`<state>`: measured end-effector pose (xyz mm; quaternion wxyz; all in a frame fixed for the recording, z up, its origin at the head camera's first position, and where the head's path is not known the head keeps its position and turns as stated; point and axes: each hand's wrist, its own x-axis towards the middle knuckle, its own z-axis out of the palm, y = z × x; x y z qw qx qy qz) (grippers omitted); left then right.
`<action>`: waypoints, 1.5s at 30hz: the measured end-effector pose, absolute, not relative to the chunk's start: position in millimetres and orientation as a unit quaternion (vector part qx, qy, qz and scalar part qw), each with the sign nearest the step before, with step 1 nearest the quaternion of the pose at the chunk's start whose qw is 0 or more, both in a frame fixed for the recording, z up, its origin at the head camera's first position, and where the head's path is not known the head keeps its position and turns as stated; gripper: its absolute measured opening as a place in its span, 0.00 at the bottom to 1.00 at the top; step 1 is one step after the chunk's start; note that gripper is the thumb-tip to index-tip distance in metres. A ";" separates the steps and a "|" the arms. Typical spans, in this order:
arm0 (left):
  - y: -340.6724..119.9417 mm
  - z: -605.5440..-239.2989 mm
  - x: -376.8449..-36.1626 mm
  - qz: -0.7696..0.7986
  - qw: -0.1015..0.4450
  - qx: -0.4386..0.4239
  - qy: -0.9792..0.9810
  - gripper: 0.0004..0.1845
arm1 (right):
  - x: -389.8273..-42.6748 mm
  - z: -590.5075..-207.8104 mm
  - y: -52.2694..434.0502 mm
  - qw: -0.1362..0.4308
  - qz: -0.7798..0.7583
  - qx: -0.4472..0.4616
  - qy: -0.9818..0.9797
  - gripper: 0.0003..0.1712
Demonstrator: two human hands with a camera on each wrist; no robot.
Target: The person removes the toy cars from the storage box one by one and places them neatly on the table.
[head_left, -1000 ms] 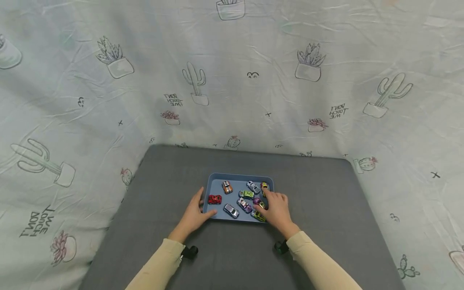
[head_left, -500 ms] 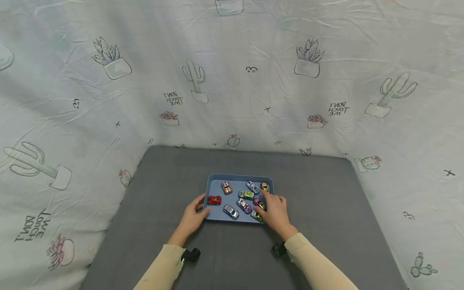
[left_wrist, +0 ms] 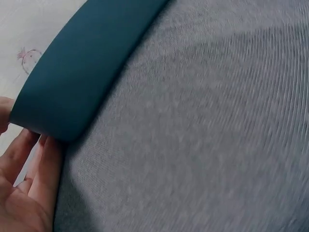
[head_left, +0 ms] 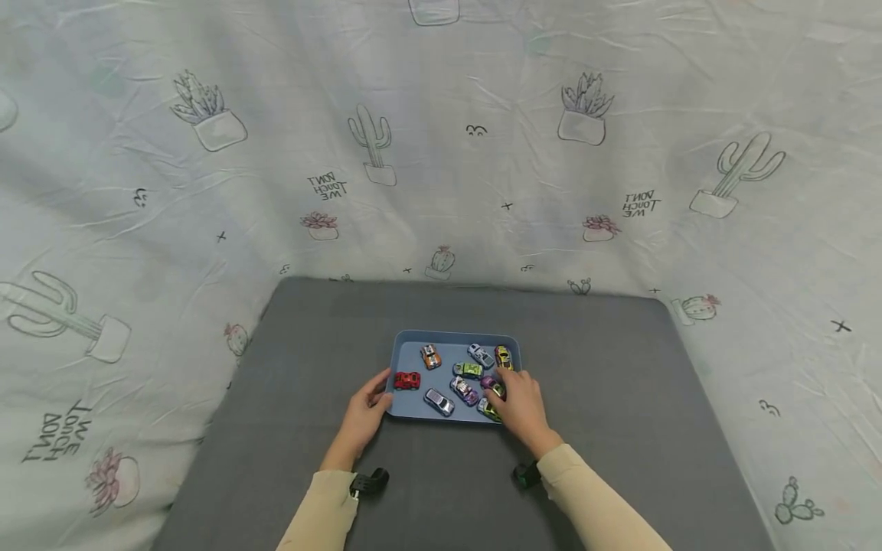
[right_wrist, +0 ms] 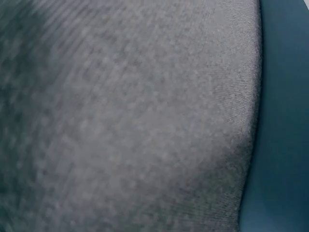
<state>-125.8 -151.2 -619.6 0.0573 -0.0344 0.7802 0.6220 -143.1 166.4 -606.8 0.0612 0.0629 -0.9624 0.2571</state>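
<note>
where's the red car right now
In the head view the red car sits at the left edge of the blue tray, just beside the left hand.

This looks like a makeshift recording corner set up for filming, not a lived-in room. A wrinkled pale bedsheet (head_left: 441,153) printed with cacti and potted succulents hangs as a backdrop from nine o'clock round to three o'clock. It encloses a table under plain grey cloth (head_left: 620,398), with little cameras strapped at both wrists.
</note>
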 end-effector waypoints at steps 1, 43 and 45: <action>-150.6 -620.2 -125.6 0.628 0.059 -0.038 0.775 0.27 | -143.3 -606.8 166.5 0.061 0.256 0.062 -0.963 0.27; -152.6 -618.6 -122.2 0.648 0.065 -0.049 0.758 0.26 | -145.3 -589.2 163.8 0.053 0.341 0.045 -0.937 0.23; -152.4 -618.4 -122.5 0.649 0.066 -0.048 0.757 0.26 | -146.7 -585.8 165.3 0.058 0.369 0.037 -0.927 0.24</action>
